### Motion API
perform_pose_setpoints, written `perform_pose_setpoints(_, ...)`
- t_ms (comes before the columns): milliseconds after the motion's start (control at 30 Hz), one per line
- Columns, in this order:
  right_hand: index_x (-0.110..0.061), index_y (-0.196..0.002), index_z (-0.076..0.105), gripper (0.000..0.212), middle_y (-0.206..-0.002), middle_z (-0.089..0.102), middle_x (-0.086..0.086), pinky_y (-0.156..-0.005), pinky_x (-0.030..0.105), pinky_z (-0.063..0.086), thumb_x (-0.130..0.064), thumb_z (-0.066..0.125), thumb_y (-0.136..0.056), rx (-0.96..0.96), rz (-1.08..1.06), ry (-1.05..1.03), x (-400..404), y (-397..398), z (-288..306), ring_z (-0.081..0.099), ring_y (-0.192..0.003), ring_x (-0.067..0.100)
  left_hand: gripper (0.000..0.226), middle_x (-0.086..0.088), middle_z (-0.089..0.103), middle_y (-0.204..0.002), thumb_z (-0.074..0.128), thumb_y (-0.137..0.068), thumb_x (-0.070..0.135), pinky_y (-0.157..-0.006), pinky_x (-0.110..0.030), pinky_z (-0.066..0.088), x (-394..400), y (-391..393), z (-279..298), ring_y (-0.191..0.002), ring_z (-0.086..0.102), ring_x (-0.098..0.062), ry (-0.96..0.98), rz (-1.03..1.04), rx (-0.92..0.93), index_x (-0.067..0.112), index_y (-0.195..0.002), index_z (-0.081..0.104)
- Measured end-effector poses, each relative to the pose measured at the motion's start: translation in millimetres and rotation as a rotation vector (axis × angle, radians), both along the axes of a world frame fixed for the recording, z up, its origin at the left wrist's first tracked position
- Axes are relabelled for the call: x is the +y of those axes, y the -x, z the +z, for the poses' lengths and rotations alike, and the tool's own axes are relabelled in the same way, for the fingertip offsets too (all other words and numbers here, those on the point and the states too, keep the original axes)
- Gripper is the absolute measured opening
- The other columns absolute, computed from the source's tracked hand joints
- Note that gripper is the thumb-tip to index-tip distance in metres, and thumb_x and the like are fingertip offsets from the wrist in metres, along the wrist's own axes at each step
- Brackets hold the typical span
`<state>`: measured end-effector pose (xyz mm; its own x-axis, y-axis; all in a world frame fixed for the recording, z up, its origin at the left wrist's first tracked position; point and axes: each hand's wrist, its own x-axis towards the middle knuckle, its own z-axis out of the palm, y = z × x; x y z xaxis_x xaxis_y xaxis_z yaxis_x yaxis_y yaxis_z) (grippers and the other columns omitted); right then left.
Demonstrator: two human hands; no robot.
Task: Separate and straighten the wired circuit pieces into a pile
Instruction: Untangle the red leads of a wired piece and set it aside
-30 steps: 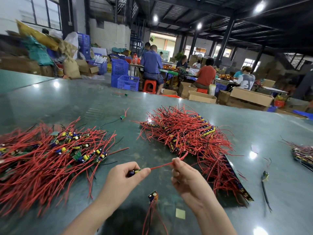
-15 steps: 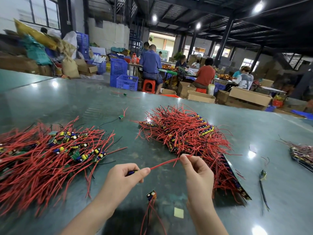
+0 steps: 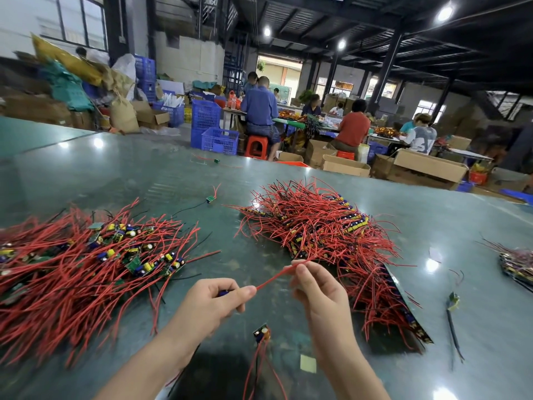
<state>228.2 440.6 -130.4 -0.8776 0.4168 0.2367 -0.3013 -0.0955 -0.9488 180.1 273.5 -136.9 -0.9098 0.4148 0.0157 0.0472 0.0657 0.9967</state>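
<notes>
Two heaps of red-wired circuit pieces flank my view on the green table (image 3: 432,226). At far left I see the loose pile (image 3: 80,269), its wires fanned out flat and small boards with yellow and blue capacitors clustered near its middle. Beyond it, a single stray piece (image 3: 210,199) lies alone on the table. Next comes my left hand (image 3: 212,303), fingers curled, thumb and forefinger pinching the board end of the held piece (image 3: 274,277). Its red wire runs taut up and right to my right hand (image 3: 317,290), which pinches the wire's far end between fingertips. Below the hands another piece (image 3: 262,334) rests on the table, wires trailing toward me. To the right sits the tangled heap (image 3: 317,226), with another small bundle (image 3: 516,264) at the table's far right edge.
</notes>
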Motion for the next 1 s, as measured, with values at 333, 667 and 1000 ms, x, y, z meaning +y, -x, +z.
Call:
perform_pose_setpoints(333,-0.015,-0.078,0.066,0.009,-0.074,0.069,0.003,-0.057,0.014,0.043,-0.018,0.06,-0.084,-0.003,0.021,0.035,0,0,0,0.048,-0.058,0.006,0.04,0.008,0.027,-0.04,0.074,-0.076,0.042,-0.035,-0.013,0.017,0,0,-1,-0.034,0.02,-0.006,0.031,0.019,0.077,0.019,-0.05,0.056)
perform_pose_setpoints(667,-0.017,-0.076,0.07,0.011,-0.072,0.069,0.001,-0.051,0.011,0.041,-0.01,0.065,-0.082,-0.009,-0.071,0.138,2,-1,0,0.048,-0.052,0.002,0.038,0.008,0.03,-0.04,0.068,-0.083,0.03,-0.037,-0.012,0.02,0,3,-3,-0.035,0.024,-0.004,0.119,0.048,0.166,0.02,-0.05,0.055)
perform_pose_setpoints(1000,-0.013,-0.081,0.07,0.007,-0.068,0.069,0.001,-0.049,0.009,0.042,-0.014,0.065,-0.086,-0.027,-0.201,0.177,8,1,2,0.049,-0.05,0.001,0.037,0.009,0.032,-0.037,0.069,-0.083,0.027,-0.034,-0.009,0.022,0,4,-3,-0.031,0.026,-0.002,0.103,0.056,0.119,0.018,-0.05,0.055)
